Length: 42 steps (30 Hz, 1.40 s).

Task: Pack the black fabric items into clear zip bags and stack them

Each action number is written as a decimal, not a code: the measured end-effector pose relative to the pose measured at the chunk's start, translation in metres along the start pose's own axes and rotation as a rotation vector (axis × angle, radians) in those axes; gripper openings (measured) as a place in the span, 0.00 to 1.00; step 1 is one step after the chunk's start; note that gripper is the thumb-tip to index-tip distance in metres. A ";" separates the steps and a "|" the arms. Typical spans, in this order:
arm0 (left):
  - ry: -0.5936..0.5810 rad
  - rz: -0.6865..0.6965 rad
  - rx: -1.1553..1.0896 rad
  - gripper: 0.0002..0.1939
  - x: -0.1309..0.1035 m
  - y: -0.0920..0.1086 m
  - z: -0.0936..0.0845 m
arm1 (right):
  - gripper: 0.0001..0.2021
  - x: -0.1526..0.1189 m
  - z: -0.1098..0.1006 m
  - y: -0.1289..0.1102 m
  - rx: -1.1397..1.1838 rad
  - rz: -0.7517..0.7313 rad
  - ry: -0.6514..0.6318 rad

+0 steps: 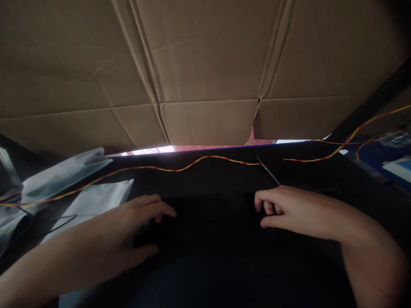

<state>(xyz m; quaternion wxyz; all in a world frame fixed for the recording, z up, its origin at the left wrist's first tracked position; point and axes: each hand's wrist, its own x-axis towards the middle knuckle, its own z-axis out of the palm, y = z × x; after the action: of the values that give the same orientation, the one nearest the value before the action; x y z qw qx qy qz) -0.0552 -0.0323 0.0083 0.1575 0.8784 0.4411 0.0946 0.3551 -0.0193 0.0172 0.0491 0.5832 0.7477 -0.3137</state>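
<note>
Left hand [144, 222], fingers loosely spread and holding nothing visible, is near translucent plastic bags [93, 199]. Right hand [278, 207], fingers half curled, grip unclear, is beside a thin rod [269, 171]. Red-and-yellow twisted wire [205, 158] crosses the black surface [208, 184].

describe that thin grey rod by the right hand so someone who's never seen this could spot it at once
Below the big cardboard sheet is a black surface. There, just beyond the right hand, a thin grey rod lies slantwise. It is straight and plain, unlike the wavy red-and-yellow wire nearby.
</note>
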 end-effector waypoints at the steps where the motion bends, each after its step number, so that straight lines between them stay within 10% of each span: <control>1: -0.067 0.020 0.010 0.23 0.008 0.009 -0.001 | 0.07 0.002 0.003 -0.001 -0.001 -0.004 0.017; 7: -0.154 0.200 0.022 0.08 0.049 0.049 0.027 | 0.09 0.001 -0.003 0.006 0.007 -0.080 0.150; 13: -0.330 0.095 -0.161 0.05 0.046 0.030 0.031 | 0.13 0.004 -0.012 0.048 -0.091 0.012 0.434; 20: -0.430 -0.096 -0.186 0.04 0.035 0.016 0.013 | 0.16 0.008 -0.003 0.037 -0.059 0.024 0.222; 29: -0.316 0.036 -0.159 0.04 0.043 0.025 0.016 | 0.03 0.009 -0.002 0.029 -0.104 0.084 0.158; 42: -0.330 0.067 -0.068 0.10 0.050 0.028 0.030 | 0.15 0.013 0.008 0.007 -0.034 -0.027 0.199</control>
<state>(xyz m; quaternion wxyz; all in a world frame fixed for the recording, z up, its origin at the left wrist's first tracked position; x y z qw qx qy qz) 0.0047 -0.0134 -0.0077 0.2543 0.8904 0.3762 -0.0306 0.3553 -0.0121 0.0023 -0.0197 0.6006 0.7617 -0.2422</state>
